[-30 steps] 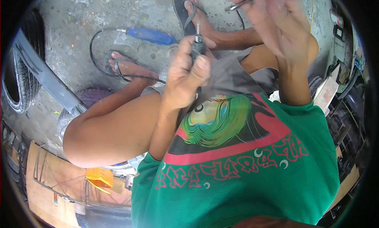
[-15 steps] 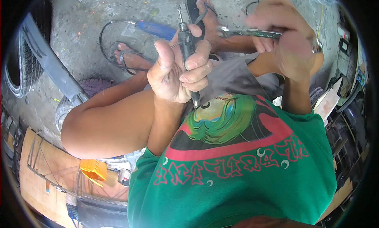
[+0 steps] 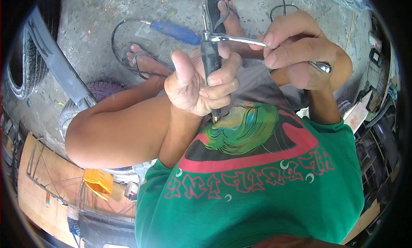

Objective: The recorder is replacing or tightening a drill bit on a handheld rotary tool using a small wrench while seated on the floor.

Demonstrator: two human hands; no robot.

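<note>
My left hand [image 3: 182,87] is wrapped round a black rotary tool handpiece [image 3: 210,61], its thumb sticking up free. The handpiece stands nearly upright, with a slim metal bit [image 3: 204,17] pointing away from me. In my right hand [image 3: 307,50], fingers and thumb pinch a shiny metal wrench [image 3: 240,39]. One end of the wrench meets the metal neck just below the bit. Its other end shows beneath my right fingers. Beyond my left hand lies a blue tool handle [image 3: 176,32] joined to a thin black cable [image 3: 113,44] on the floor.
Tyres [image 3: 25,76] and a long grey plastic strip [image 3: 56,59] are at the left. A wooden board [image 3: 38,179] and a yellow-orange plastic piece [image 3: 98,182] lie lower left. Cluttered parts [image 3: 377,127] line the right side. My feet in flip-flops [image 3: 146,63] rest on the concrete floor [image 3: 94,16].
My right hand has brought the wrench leftward, from apart from the handpiece to against its neck. My left hand has shifted slightly right and keeps its grip.
</note>
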